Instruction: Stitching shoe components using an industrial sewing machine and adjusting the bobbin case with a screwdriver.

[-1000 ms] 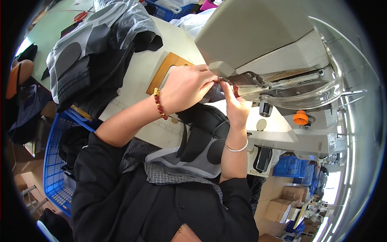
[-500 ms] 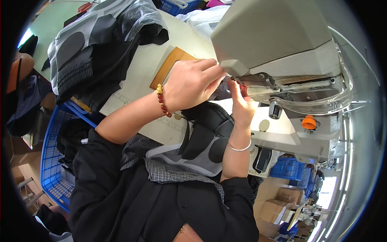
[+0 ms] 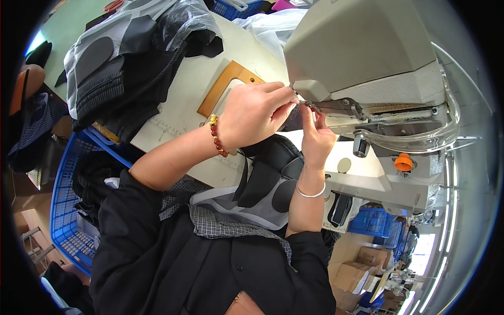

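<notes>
At the needle end of a pale sewing machine [image 3: 362, 50], my two hands meet. My left hand [image 3: 257, 113], with a beaded bracelet at its wrist, pinches thumb and fingertips together beside the needle area. Whatever is in that pinch is too small to make out. Just below and to the right, my right hand [image 3: 317, 139] has its thumb raised against curled fingers at the presser foot, and their tips are partly hidden. Beneath both hands a black and grey padded fabric piece [image 3: 265, 178] runs from the machine bed down onto my lap.
A pile of black and grey fabric pieces [image 3: 100, 68] with clear plastic lies on the table's left. Left of me stands a blue basket [image 3: 65, 210] holding dark cloth. An orange-brown wooden frame [image 3: 214, 89] lies behind my left hand. An orange knob [image 3: 403, 161] sits at the right.
Both hands stay at the needle area, with only slight shifts of the fingers. The view has moved a little, and more of the wooden frame shows.
</notes>
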